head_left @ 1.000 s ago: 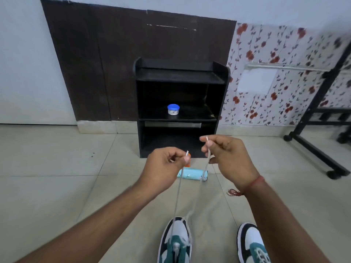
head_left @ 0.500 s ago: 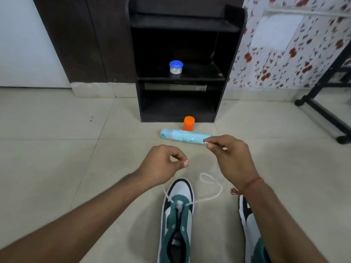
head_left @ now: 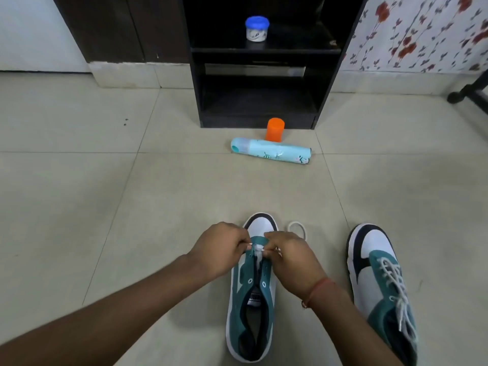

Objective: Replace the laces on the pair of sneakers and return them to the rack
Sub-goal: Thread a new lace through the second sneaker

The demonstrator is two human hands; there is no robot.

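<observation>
On the tiled floor (head_left: 79, 207) in front of the black rack (head_left: 264, 83), well short of it, sits the unlaced green-and-white sneaker (head_left: 250, 313), toe toward the rack. Left hand (head_left: 219, 249) and right hand (head_left: 287, 257) meet over its front eyelets, fingers curled, each pinching the white lace (head_left: 257, 250); a loop of the lace (head_left: 297, 228) lies on the floor just right of the toe. Second sneaker (head_left: 380, 286), laced, sits right of the first, apart from it. Closer to the rack, a light-blue spray can (head_left: 270, 154) lies on its side, orange cap (head_left: 275, 129) upright just behind it. Blue-lidded jar (head_left: 256, 29) stands on the rack's middle shelf. Red thread on right wrist.
</observation>
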